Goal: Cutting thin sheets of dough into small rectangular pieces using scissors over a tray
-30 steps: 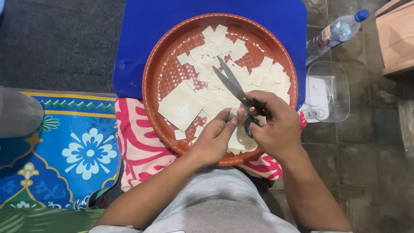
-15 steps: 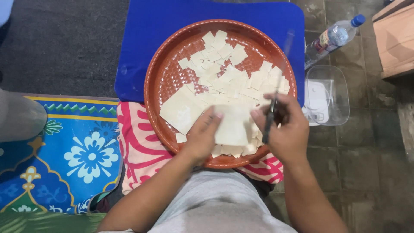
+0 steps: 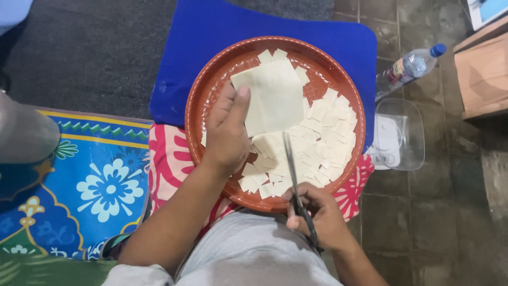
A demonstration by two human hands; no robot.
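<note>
Nearest the person, the right hand (image 3: pixel 320 220) sits at the near rim of the round brown tray (image 3: pixel 203 95), its fingers curled shut through the handles of a pair of scissors (image 3: pixel 296 193). The blades look closed and point away over the near part of the tray. Around the blades, a heap of small pale cut squares (image 3: pixel 323 143) fills the tray's near and right side.

Farther in, the left hand (image 3: pixel 227 132) lies over the tray's left side, thumb and fingers pinching the left edge of a large pale uncut sheet (image 3: pixel 275 95), which spreads across the far middle of the tray.

The tray rests partly on a pink patterned cloth (image 3: pixel 166 164) over the lap and partly on a blue mat (image 3: pixel 211 32) on the floor beyond. To the left lies a blue flowered rug (image 3: pixel 100 185). To the right, on the tiled floor, stands a clear plastic container (image 3: pixel 402 137), and beyond it lies a plastic water bottle (image 3: pixel 410 66) with a blue cap.
</note>
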